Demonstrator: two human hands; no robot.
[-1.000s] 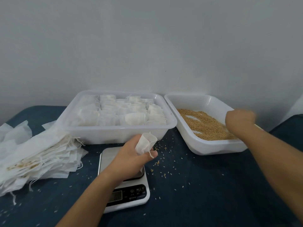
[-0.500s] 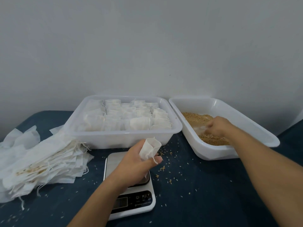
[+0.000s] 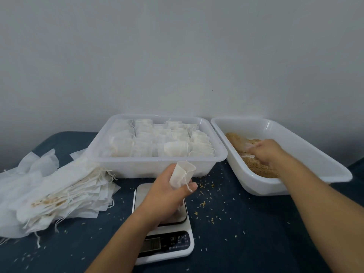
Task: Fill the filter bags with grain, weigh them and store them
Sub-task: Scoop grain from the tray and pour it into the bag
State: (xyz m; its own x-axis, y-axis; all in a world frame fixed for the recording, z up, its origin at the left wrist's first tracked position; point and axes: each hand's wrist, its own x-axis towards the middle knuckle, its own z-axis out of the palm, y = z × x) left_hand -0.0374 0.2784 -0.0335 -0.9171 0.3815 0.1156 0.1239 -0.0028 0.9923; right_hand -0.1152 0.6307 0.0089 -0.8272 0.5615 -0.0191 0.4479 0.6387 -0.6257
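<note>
Above the scale (image 3: 161, 223) on the bench (image 3: 256, 233), the left hand (image 3: 167, 194) is holding an open filter bag (image 3: 182, 173) in a curled grip, while the right hand (image 3: 264, 152), blurred, grip unreadable, is resting in the grain (image 3: 254, 166) inside the right tray (image 3: 295, 146).

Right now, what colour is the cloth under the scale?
Dark blue tablecloth, clearest in the head view.
</note>
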